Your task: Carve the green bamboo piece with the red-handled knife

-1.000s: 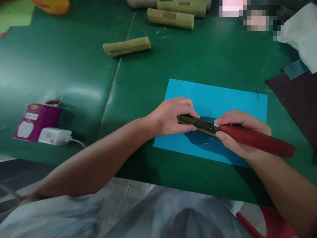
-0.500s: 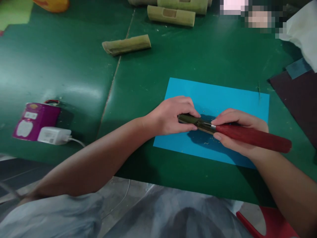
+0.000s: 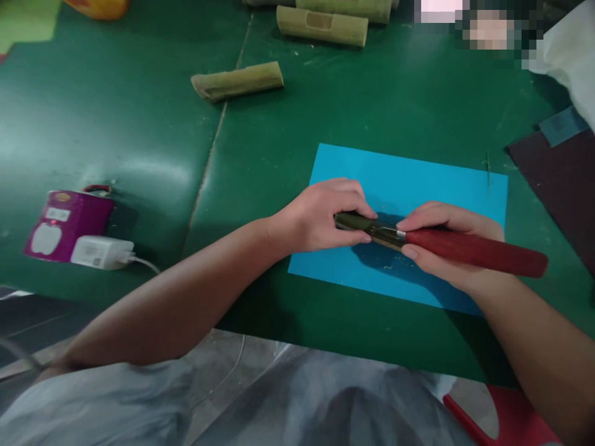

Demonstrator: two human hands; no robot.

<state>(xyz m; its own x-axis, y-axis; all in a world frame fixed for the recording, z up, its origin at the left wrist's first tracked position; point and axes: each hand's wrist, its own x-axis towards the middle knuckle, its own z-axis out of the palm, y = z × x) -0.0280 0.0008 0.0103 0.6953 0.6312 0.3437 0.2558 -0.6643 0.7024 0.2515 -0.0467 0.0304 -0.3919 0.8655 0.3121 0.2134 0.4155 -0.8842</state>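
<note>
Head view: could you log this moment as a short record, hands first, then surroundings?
Left hand: grips a dark green piece
Right hand: holds a red-handled tool, metal tip at the piece
Beneath: blue sheet on green table
Far side: loose bamboo piece; bamboo tube with rectangular opening
Left side: purple box, white adapter beside it

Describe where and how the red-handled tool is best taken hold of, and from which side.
Probably by the front half of its red handle, coming from the right and clasping both long sides, as the right hand does. The handle is long, thicker than the slim metal end, and points rightward, away from the dark piece in the left hand.
</note>
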